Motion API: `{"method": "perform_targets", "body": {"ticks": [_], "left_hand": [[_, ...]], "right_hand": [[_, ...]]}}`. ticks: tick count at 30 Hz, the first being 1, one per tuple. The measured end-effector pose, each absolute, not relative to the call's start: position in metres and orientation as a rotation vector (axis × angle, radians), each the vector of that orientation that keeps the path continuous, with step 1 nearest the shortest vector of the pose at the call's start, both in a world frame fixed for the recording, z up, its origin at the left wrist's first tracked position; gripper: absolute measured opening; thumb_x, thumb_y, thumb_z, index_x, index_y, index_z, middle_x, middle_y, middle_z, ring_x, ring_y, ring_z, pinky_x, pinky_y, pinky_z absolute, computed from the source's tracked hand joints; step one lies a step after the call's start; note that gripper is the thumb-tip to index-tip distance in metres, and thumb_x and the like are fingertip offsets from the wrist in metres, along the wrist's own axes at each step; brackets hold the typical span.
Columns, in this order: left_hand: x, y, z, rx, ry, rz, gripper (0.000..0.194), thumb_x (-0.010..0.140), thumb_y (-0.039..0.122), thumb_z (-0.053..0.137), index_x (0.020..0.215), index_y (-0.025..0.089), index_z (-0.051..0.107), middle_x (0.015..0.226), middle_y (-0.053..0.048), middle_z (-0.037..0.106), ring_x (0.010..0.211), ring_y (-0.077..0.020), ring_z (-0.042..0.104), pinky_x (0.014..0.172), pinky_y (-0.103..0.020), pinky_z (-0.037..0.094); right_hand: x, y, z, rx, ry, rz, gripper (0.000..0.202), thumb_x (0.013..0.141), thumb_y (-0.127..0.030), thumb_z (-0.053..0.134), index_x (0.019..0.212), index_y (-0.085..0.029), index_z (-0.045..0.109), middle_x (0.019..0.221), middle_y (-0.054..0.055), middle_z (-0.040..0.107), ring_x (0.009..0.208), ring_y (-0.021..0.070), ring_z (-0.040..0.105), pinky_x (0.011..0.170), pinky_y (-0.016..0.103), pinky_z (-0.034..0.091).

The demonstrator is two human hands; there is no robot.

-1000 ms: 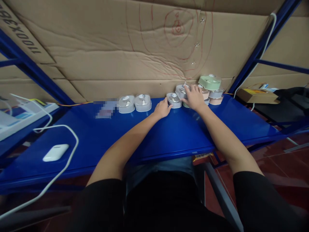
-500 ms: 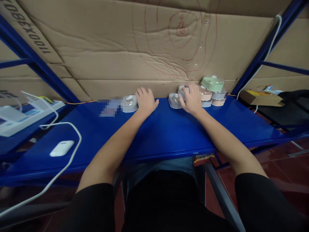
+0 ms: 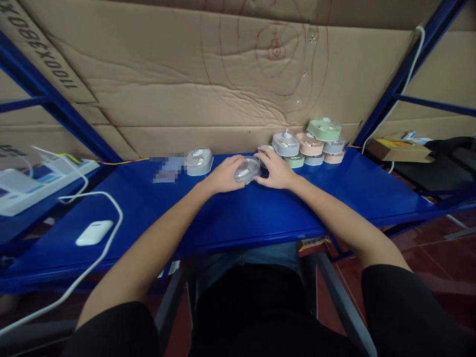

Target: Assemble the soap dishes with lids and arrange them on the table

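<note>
My left hand (image 3: 227,174) is wrapped round a grey case with a clear lid (image 3: 247,169), over the middle of the blue table. Just right of it, my right hand (image 3: 275,169) has its fingers apart, the fingertips at another grey case (image 3: 265,153) that it partly covers. Another grey case (image 3: 200,161) sits alone to the left. Behind and right of my right hand, several cases are stacked, among them a grey one (image 3: 286,143), an orange one (image 3: 311,144) and a green one (image 3: 325,130) on top.
A white earbud case (image 3: 94,233) and a white cable (image 3: 118,218) lie on the left of the blue table (image 3: 253,218). A power strip (image 3: 22,198) is at far left, an open cardboard box (image 3: 399,150) at far right. Cardboard (image 3: 167,64) stands behind.
My left hand has come right and nearer with a grey case in it. My right hand has come off the upper grey case in the stack and moved left and down.
</note>
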State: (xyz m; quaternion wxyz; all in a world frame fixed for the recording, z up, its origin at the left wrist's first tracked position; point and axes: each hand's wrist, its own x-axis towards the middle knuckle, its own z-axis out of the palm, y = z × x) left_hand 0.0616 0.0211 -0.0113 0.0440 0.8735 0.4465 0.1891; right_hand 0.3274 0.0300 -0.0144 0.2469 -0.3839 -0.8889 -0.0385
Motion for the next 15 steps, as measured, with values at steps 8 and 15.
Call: {"method": "perform_targets", "body": {"ticks": [8, 15], "left_hand": [[0.027, -0.005, -0.032, 2.33, 1.294, 0.639, 0.133, 0.072, 0.06, 0.1, 0.182, 0.019, 0.036, 0.18, -0.027, 0.056, 0.166, -0.0465, 0.059, 0.138, -0.06, 0.049], [0.022, 0.004, -0.023, 2.354, 1.323, 0.598, 0.115, 0.067, 0.058, 0.103, 0.166, 0.026, 0.054, 0.167, -0.019, 0.07, 0.153, -0.0454, 0.07, 0.129, -0.058, 0.056]], "right_hand": [[0.32, 0.008, -0.015, -0.976, -2.57, 0.239, 0.105, 0.091, -0.072, 0.09, 0.173, -0.015, 0.057, 0.162, 0.025, 0.067, 0.148, 0.0441, 0.069, 0.127, 0.061, 0.058], [0.336, 0.012, -0.002, -0.974, -2.477, 0.221, 0.09, 0.102, -0.075, 0.078, 0.168, -0.016, 0.059, 0.16, 0.025, 0.068, 0.147, 0.0436, 0.069, 0.129, 0.062, 0.057]]}}
